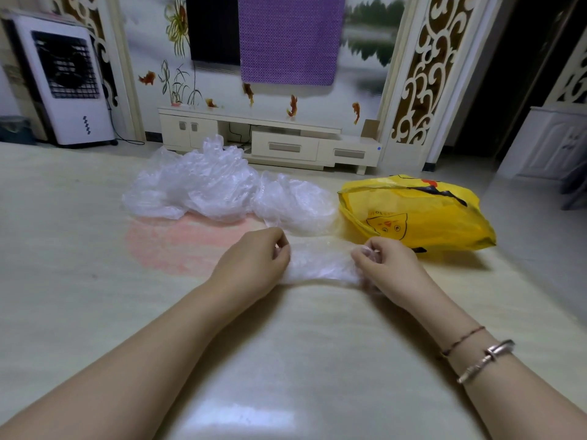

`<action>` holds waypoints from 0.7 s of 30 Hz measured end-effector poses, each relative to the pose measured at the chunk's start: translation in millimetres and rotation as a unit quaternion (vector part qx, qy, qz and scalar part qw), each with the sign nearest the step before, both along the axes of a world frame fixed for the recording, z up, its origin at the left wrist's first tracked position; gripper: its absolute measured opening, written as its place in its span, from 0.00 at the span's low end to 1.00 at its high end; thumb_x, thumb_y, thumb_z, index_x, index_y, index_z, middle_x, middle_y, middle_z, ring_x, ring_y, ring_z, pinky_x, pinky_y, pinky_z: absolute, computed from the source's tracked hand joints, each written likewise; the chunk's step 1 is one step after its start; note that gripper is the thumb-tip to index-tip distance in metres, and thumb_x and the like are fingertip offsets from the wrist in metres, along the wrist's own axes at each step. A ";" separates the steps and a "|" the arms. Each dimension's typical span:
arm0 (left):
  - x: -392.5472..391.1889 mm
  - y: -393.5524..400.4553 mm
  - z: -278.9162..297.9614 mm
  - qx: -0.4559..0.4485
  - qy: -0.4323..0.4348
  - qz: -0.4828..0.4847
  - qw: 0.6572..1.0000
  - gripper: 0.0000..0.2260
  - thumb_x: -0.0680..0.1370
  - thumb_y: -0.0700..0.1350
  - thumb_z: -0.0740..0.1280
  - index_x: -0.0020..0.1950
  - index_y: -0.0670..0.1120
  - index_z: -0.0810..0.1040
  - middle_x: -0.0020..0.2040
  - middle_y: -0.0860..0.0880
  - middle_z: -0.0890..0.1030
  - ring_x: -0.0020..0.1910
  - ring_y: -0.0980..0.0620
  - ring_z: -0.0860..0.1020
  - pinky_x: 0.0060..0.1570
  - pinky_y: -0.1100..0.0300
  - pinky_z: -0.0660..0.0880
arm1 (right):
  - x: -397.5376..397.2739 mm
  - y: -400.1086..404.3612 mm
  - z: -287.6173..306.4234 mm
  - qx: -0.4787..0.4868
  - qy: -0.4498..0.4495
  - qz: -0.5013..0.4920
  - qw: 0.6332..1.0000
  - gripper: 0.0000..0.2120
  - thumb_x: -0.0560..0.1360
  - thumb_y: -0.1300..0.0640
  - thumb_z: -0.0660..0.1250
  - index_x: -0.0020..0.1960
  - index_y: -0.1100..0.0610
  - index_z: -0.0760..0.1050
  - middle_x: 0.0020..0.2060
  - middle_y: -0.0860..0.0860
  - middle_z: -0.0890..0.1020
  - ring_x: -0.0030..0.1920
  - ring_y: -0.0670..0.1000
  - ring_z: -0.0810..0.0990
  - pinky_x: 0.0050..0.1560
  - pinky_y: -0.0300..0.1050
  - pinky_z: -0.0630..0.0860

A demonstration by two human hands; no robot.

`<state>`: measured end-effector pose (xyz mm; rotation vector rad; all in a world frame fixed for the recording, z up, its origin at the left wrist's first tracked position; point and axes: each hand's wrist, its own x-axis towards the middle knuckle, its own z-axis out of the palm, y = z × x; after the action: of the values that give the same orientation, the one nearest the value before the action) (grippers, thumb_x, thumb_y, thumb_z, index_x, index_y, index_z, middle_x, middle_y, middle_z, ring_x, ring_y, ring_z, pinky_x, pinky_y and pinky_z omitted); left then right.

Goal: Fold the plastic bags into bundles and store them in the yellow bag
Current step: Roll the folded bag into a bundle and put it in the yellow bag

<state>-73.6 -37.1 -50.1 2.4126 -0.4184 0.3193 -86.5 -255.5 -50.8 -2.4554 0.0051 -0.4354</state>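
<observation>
While both hands, left point(254, 258) and right point(389, 268), pinch the ends of a thin clear plastic bag point(320, 265) stretched flat on the table point(286, 360), folding is underway, and the next move calls for doubling it toward the crinkled yellow plastic bag point(422, 214) at two o'clock.

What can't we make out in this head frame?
- Inside of the yellow bag: its own wall hides any bundles.
- How many bags the clear pile holds: crumpled film overlaps.
- Left hand and right hand fingertips: curled into the clear bag.
- Bag's fold state: blurred, see-through.
</observation>
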 end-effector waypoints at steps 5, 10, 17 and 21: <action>2.7 -1.2 -5.2 0.093 -0.032 0.057 0.993 0.05 0.80 0.48 0.58 0.50 0.50 0.72 0.45 0.51 0.79 0.45 0.46 0.76 0.39 0.55 0.71 | 0.2 7.0 0.5 -0.083 0.007 -0.032 0.996 0.09 0.76 0.50 0.64 0.46 0.56 0.71 0.37 0.50 0.77 0.41 0.54 0.76 0.38 0.48 0.69; 0.0 -4.9 0.2 0.201 -0.050 0.107 0.972 0.10 0.81 0.51 0.56 0.58 0.47 0.68 0.51 0.48 0.77 0.49 0.43 0.76 0.43 0.54 0.71 | 0.1 6.7 0.3 -0.158 0.026 -0.045 0.986 0.12 0.76 0.47 0.64 0.53 0.53 0.71 0.50 0.50 0.72 0.51 0.53 0.74 0.47 0.48 0.71; 1.7 1.5 1.2 -0.060 -0.027 0.002 0.998 0.08 0.76 0.49 0.68 0.53 0.50 0.76 0.50 0.54 0.76 0.51 0.52 0.75 0.45 0.63 0.69 | 1.1 2.6 8.9 0.108 0.049 0.050 0.992 0.07 0.72 0.59 0.70 0.39 0.57 0.73 0.37 0.52 0.76 0.38 0.49 0.73 0.34 0.37 0.68; -11.8 -6.7 25.2 -0.236 0.030 -0.074 0.968 0.15 0.74 0.58 0.67 0.58 0.54 0.77 0.53 0.60 0.80 0.53 0.65 0.76 0.50 0.70 0.69 | -15.2 -0.6 32.0 0.365 0.127 0.150 0.910 0.09 0.70 0.60 0.73 0.45 0.58 0.74 0.38 0.57 0.78 0.36 0.50 0.77 0.33 0.40 0.73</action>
<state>-85.3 -43.7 -24.9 1.9102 -0.4356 0.2466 -101.8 -256.1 -18.8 -1.7113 -0.0838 0.0377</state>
